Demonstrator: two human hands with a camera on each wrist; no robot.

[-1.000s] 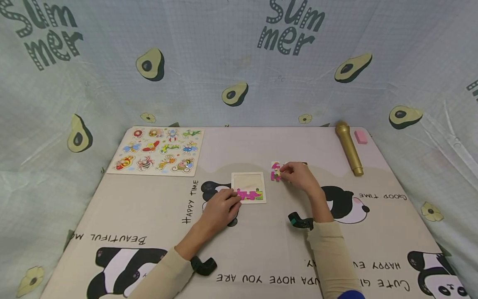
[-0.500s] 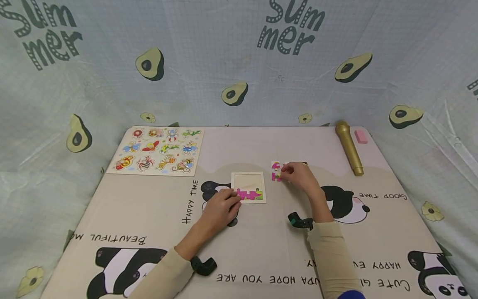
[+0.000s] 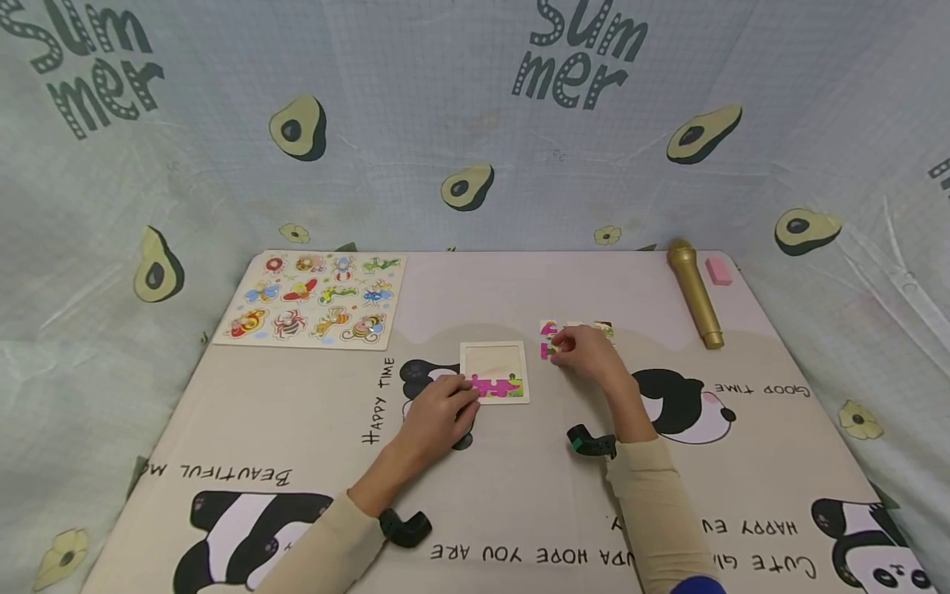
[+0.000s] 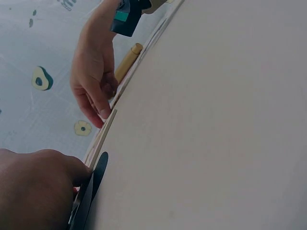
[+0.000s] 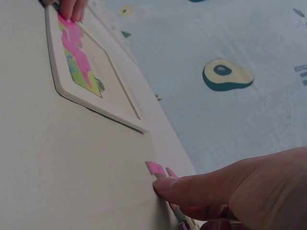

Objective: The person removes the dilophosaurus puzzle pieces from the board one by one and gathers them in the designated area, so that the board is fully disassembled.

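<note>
A square wooden puzzle frame (image 3: 493, 356) lies mid-table, with pink and green jigsaw pieces (image 3: 496, 387) along its near side. My left hand (image 3: 438, 412) holds the frame at its near left corner; in the right wrist view its fingertips (image 5: 72, 10) lie over the pieces there. To the right of the frame, my right hand (image 3: 590, 355) is at a group of loose jigsaw pieces (image 3: 547, 328). Its thumb and fingers pinch a pink and green jigsaw piece (image 5: 155, 168). The hand covers part of the group.
A wooden board with insect pictures (image 3: 312, 301) lies at the back left. At the back right are a gold microphone-shaped object (image 3: 694, 294) and a pink block (image 3: 717, 271). A patterned cloth (image 3: 386, 107) hangs behind the table.
My right hand has shifted slightly left and toward me, showing more of the loose pieces behind it. A piece under its fingertips moved a little. My left hand and the frame stay put.
</note>
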